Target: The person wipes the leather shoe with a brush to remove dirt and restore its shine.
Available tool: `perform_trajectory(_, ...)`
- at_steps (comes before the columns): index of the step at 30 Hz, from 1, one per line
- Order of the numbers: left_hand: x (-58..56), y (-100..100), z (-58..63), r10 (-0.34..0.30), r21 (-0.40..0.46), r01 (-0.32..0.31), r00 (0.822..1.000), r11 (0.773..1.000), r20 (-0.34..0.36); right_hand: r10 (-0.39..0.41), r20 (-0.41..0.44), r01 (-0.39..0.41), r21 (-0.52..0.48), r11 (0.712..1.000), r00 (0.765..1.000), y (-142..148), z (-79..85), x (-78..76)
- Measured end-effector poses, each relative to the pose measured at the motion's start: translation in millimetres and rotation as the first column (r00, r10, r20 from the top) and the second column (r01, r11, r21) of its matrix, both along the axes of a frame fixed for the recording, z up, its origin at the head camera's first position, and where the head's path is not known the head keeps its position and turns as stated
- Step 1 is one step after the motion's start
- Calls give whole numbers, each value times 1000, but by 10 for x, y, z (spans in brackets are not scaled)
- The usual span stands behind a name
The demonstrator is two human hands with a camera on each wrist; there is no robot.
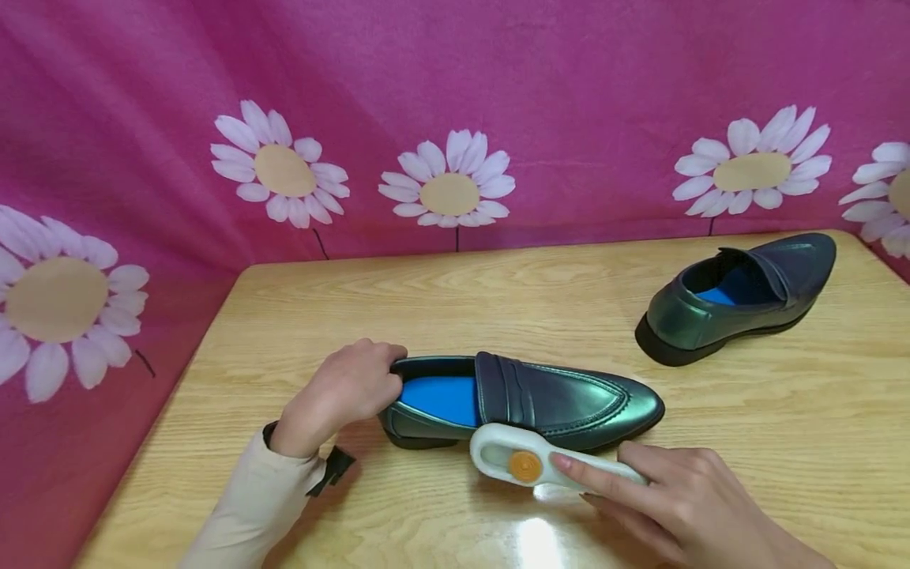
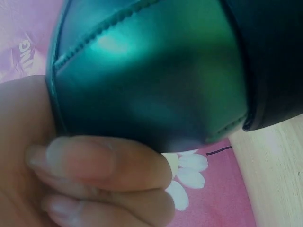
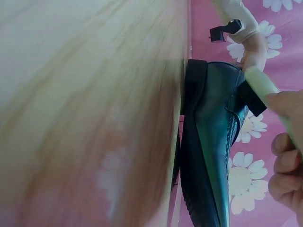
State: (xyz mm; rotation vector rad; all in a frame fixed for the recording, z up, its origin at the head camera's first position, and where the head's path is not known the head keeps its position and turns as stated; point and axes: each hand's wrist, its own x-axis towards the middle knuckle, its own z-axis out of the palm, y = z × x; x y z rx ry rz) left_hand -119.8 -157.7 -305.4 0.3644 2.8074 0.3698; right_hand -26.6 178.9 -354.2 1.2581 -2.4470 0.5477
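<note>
Dark green loafer point(image 1: 569, 399) sole-down on the bench point(image 1: 455, 300), toe rightward. Person's left hand point(image 1: 344, 391) grips its heel. Right hand point(image 1: 682, 494): grip round a white brush point(image 1: 528, 466), black bristles point(image 3: 252, 98) at the loafer's near side; contact unclear to me. Second loafer point(image 1: 711, 320) well apart, farther right.

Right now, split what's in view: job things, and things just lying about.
In the job:
near loafer, left hand gripping its heel
brush, held in the right hand

Not in use:
far loafer, untouched, perhaps its pair
flowered cloth, hanging behind
</note>
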Motion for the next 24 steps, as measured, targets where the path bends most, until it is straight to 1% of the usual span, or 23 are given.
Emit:
perform_trajectory(1, -3, -2, 3, -1, -1, 1, 1000, 1000, -1, -18, -2, 18, -12, 1000, 1000, -3, -6, -17)
perform_trajectory(3, -7, -3, 11, -3, -6, 3, 1000, 1000, -8, -88, -8, 88, -10, 996, 996, -17, -7, -47)
perform_trajectory(4, -9, -4, 16, -2, -7, 2, 1000, 1000, -9, -130, 11, 130, -10, 991, 991, -28, -7, -67)
perform_trajectory(5, -9, -6, 22, -1, -7, 1, 1000, 1000, -9, -176, 59, 176, -7, 984, 983, -44, -4, -94)
perform_trajectory(6, -11, -6, 25, 3, -6, -3, 1000, 1000, -8, -220, 111, 222, 3, 975, 969, -65, -3, -126)
perform_trajectory(7, -11, -6, 27, 3, -10, -3, 1000, 1000, -9, -264, 172, 265, 15, 964, 949, -90, 0, -161)
perform_trajectory(8, -11, -4, 27, 3, -9, -3, 1000, 1000, -5, -306, 241, 303, 48, 952, 921, -118, 9, -196)
perform_trajectory(9, -10, -3, 26, 2, -8, -2, 1000, 1000, 1, -335, 299, 330, 69, 942, 894, -147, 17, -233)
perform_trajectory(11, -7, -3, 21, 0, -7, 0, 1000, 1000, 8, -355, 371, 351, 79, 933, 858, -209, 36, -298)
perform_trajectory(13, -5, -4, 14, -3, -13, 3, 1000, 1000, 5, -347, 382, 348, 71, 935, 856, -278, 64, -351)
perform_trajectory(14, -4, -7, 13, -1, -13, 1, 1000, 1000, 4, -330, 376, 336, 51, 940, 866, -314, 82, -376)
perform_trajectory(16, -4, -12, 8, 3, -17, -3, 1000, 1000, -7, -290, 342, 309, -1, 951, 894, -393, 102, -432)
perform_trajectory(18, -6, -14, 3, 3, -11, -3, 1000, 1000, -15, -263, 330, 288, -27, 957, 907, -475, 123, -481)
perform_trajectory(21, -8, -8, -7, 5, 0, -5, 1000, 1000, -16, -247, 310, 272, -40, 961, 918, -575, 153, -527)
perform_trajectory(24, -8, 10, -11, 18, 0, -18, 1000, 1000, -22, -254, 298, 271, -13, 963, 920, -614, 204, -516)
